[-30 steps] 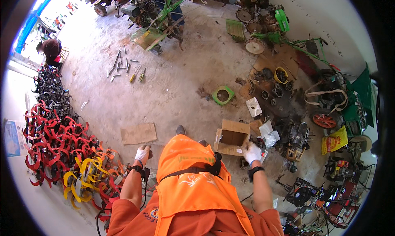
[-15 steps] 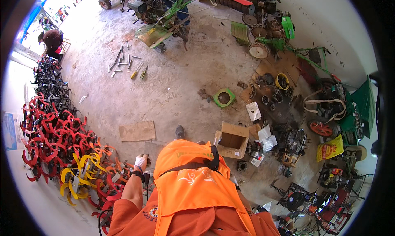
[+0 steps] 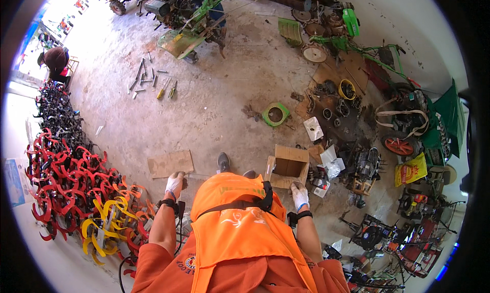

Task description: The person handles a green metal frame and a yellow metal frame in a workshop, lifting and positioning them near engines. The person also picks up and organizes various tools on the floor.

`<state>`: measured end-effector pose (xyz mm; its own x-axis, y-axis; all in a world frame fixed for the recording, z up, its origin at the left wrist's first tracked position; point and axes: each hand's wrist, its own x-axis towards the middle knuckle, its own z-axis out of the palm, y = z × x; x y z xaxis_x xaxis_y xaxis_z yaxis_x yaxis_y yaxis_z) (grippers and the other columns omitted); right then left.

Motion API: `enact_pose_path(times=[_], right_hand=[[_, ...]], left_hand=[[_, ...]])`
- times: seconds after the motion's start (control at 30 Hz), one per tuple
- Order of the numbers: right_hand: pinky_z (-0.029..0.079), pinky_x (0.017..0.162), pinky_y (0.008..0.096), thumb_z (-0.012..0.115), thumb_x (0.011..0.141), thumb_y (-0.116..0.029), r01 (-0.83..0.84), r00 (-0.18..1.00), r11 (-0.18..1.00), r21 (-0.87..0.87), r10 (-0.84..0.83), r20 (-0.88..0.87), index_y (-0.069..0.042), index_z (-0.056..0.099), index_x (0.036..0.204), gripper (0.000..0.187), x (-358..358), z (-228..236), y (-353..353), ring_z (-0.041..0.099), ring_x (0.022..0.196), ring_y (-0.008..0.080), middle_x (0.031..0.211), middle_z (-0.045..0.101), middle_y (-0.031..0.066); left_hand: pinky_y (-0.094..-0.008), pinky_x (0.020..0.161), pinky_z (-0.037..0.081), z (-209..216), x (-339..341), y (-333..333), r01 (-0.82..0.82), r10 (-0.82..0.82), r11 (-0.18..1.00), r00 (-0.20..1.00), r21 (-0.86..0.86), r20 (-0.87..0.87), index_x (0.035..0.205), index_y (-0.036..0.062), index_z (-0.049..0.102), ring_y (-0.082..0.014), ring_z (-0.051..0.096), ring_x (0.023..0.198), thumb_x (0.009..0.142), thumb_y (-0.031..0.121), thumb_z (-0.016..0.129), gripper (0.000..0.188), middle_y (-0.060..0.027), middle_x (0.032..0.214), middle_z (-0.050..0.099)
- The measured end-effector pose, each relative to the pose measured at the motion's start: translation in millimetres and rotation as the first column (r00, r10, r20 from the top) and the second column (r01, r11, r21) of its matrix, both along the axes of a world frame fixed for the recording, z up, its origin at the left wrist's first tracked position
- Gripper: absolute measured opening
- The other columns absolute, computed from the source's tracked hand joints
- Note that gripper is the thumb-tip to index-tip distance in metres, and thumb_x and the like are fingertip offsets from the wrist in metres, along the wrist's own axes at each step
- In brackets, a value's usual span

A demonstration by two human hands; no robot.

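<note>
My left hand [image 3: 176,184], in a white glove that leaves the fingertips bare, is held out in front of me with loosely bent fingers. No object shows in it. Below it lie the edge of a thin greyish sheet and a flat piece of cardboard [image 3: 171,164]. My right hand [image 3: 299,195], gloved the same way, is beside the front flap of an open cardboard box [image 3: 289,181]. Its fingers are slightly bent, and I see nothing in them. Whether they touch the flap I cannot tell. Dark bands circle both wrists.
Red, yellow and black curved tiller blades [image 3: 71,175] are heaped along the left wall. Hand tools [image 3: 161,91] lie on the concrete beyond. A green ring-shaped part [image 3: 275,114], engine parts and machines [image 3: 398,242] fill the right side. A walking tiller [image 3: 186,40] stands ahead; a person [image 3: 55,60] crouches far left.
My right hand has come into view beside the box. The left hand has moved slightly forward. The view has shifted a little, and more of my right shoe shows.
</note>
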<state>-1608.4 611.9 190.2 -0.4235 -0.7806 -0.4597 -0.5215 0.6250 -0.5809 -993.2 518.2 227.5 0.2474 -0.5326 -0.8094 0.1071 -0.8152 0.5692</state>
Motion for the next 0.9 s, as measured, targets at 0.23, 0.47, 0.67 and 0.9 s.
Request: enact_pose_path(times=[0.23, 0.47, 0.67, 0.9], right_hand=[[0.056, 0.099, 0.0502, 0.068, 0.103, -0.037, 0.158, 0.965, 0.963, 0.219, -0.198, 0.175, 0.002, 0.075, 0.128, 0.047, 21.8, 16.7, 14.7, 0.072, 0.118, 0.0480, 0.122, 0.077, 0.0298], [0.060, 0.092, 0.0427, 0.066, 0.102, -0.015, -0.072, 0.974, 0.930, 0.360, -0.011, 0.224, 0.003, 0.069, 0.134, 0.036, 29.8, 72.3, 52.4, 0.075, 0.108, 0.0353, 0.120, 0.077, 0.0210], [0.062, 0.089, 0.0433, 0.068, 0.103, -0.017, -0.555, 0.784, 0.738, 0.384, 0.618, -0.057, 0.002, 0.069, 0.133, 0.036, 14.9, 49.3, 57.6, 0.075, 0.105, 0.0343, 0.116, 0.077, 0.0184], [0.061, 0.070, 0.0381, 0.066, 0.110, -0.030, 0.157, 0.933, 0.958, 0.241, -0.224, 0.283, 0.002, 0.070, 0.131, 0.038, 12.8, 9.1, 30.1, 0.074, 0.080, 0.0221, 0.101, 0.078, 0.0116]], left_hand=[[-0.0359, 0.061, 0.058, -6.5, -1.2, 29.3, -0.006, 0.008, 0.996, 1.000, 0.092, -0.012, 0.122, 0.0036, 0.071, -0.0204, 0.066, 0.065, 0.107, 0.029, 0.065, 0.030, -0.0081, 0.082, 0.069], [-0.0393, 0.061, 0.059, -14.3, 3.1, 70.3, -0.039, 0.035, 0.984, 0.999, 0.173, 0.028, 0.122, 0.0021, 0.070, -0.0224, 0.066, 0.065, 0.106, 0.026, 0.064, 0.030, -0.0088, 0.082, 0.067], [-0.0388, 0.063, 0.060, -13.3, 2.6, 58.2, -0.012, 0.009, 0.990, 1.000, 0.140, 0.024, 0.125, 0.0019, 0.070, -0.0226, 0.067, 0.067, 0.106, 0.027, 0.064, 0.032, -0.0089, 0.083, 0.068], [-0.0370, 0.064, 0.061, -4.5, 0.0, 32.5, -0.016, 0.011, 0.994, 0.999, 0.110, 0.043, 0.126, 0.0028, 0.070, -0.0210, 0.068, 0.068, 0.107, 0.029, 0.065, 0.033, -0.0082, 0.084, 0.069]])
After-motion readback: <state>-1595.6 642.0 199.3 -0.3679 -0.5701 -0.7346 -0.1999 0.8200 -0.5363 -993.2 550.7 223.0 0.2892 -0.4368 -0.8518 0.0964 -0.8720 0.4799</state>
